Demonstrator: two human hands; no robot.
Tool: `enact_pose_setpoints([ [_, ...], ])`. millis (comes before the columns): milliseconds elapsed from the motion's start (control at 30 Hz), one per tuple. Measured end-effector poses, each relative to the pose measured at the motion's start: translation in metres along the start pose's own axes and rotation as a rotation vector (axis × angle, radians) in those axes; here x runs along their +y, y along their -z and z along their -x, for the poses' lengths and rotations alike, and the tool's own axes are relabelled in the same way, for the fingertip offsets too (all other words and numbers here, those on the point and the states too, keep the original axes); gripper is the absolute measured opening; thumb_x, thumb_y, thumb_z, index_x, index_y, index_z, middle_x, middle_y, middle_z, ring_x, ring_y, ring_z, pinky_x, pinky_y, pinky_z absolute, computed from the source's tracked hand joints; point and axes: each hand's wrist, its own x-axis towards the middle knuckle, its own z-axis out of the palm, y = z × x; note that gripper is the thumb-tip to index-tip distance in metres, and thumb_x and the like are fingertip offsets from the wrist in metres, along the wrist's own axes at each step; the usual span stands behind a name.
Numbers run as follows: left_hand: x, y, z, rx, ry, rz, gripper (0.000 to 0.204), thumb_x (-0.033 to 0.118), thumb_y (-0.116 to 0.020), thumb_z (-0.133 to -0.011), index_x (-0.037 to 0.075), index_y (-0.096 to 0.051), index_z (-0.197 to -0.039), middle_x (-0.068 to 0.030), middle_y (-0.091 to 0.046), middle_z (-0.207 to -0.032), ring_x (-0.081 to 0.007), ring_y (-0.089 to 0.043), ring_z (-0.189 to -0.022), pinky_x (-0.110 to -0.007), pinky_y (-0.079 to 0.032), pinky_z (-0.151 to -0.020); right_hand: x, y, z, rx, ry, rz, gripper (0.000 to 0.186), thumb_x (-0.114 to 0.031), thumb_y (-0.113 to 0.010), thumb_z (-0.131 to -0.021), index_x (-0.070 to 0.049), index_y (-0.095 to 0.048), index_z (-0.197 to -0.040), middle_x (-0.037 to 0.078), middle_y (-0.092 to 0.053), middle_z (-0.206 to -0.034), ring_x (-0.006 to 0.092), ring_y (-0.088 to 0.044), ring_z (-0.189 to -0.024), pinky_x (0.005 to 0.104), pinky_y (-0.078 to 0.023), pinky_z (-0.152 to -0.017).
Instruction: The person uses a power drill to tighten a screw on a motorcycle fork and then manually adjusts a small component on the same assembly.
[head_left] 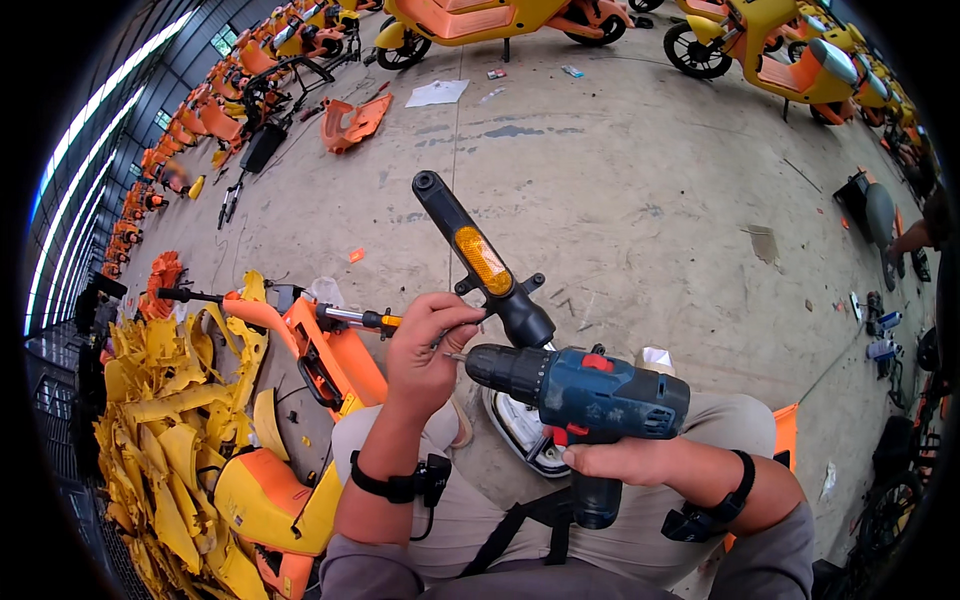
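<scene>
My right hand [625, 462] is wrapped around the grip of a dark blue cordless drill [615, 390], whose bit points left. Just ahead of the bit is my left hand [428, 345], its fingers pinched together; whatever they hold is too small to make out. Against those fingertips lies a black fork leg [440, 205] with an amber reflector [482, 260] and small side lugs. Its lower end passes behind the drill. Beneath it, between my legs, sits a white and black oval part [520, 430], partly covered by the drill.
Yellow plastic panels [165, 450] are heaped at the left, beside a partly stripped orange and yellow scooter [275, 490]. An orange cover [355, 122] lies on the concrete floor. Whole scooters [500, 18] stand at the back. At the right edge another person's hand [912, 237] shows near loose parts.
</scene>
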Motion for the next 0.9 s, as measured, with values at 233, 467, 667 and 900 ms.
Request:
enact_pose_setpoints([
  [233, 0.009, -0.005, -0.003, 0.001, -0.040, -0.097, 0.030, 0.001, -0.079, -0.079, 0.005, -0.069, -0.107, -0.0069, -0.061, -0.103, -0.0173, -0.060, -0.090, -0.027, -0.048, -0.080, 0.002, -0.001, -0.001, 0.011, -0.002, -0.020, 0.028, -0.015, -0.068, -0.081, -0.004, -0.062, -0.106, 0.003, -0.061, -0.090, 0.0135, -0.056, -0.080, 0.0315, -0.050, -0.071],
  [467, -0.004, -0.003, 0.002, 0.067, 0.048, -0.028, 0.033, -0.004, -0.078, -0.077, 0.004, -0.067, -0.106, -0.0050, -0.057, -0.104, -0.0132, -0.056, -0.087, -0.027, -0.047, -0.079, 0.005, 0.000, 0.001, 0.008, -0.031, -0.008, 0.029, -0.015, -0.069, -0.081, -0.004, -0.062, -0.107, 0.002, -0.059, -0.090, 0.0123, -0.054, -0.080, 0.0307, -0.049, -0.070],
  [667, 0.006, -0.004, -0.001, 0.041, -0.033, -0.130, 0.030, 0.006, -0.081, -0.080, 0.004, -0.068, -0.106, -0.0065, -0.063, -0.100, -0.0149, -0.059, -0.085, -0.027, -0.049, -0.075, 0.000, -0.002, 0.005, 0.036, -0.089, -0.038, 0.029, -0.016, -0.070, -0.082, -0.005, -0.062, -0.108, 0.001, -0.059, -0.091, 0.0118, -0.054, -0.080, 0.0307, -0.049, -0.070],
  [900, -0.001, -0.008, 0.001, 0.079, -0.073, -0.102, 0.034, 0.003, -0.079, -0.080, 0.003, -0.067, -0.112, -0.0080, -0.062, -0.103, -0.0162, -0.059, -0.084, -0.028, -0.049, -0.077, 0.001, -0.001, 0.004, 0.015, -0.080, -0.038, 0.031, -0.017, -0.070, -0.083, -0.004, -0.061, -0.110, 0.002, -0.060, -0.092, 0.0121, -0.054, -0.082, 0.0310, -0.049, -0.073],
])
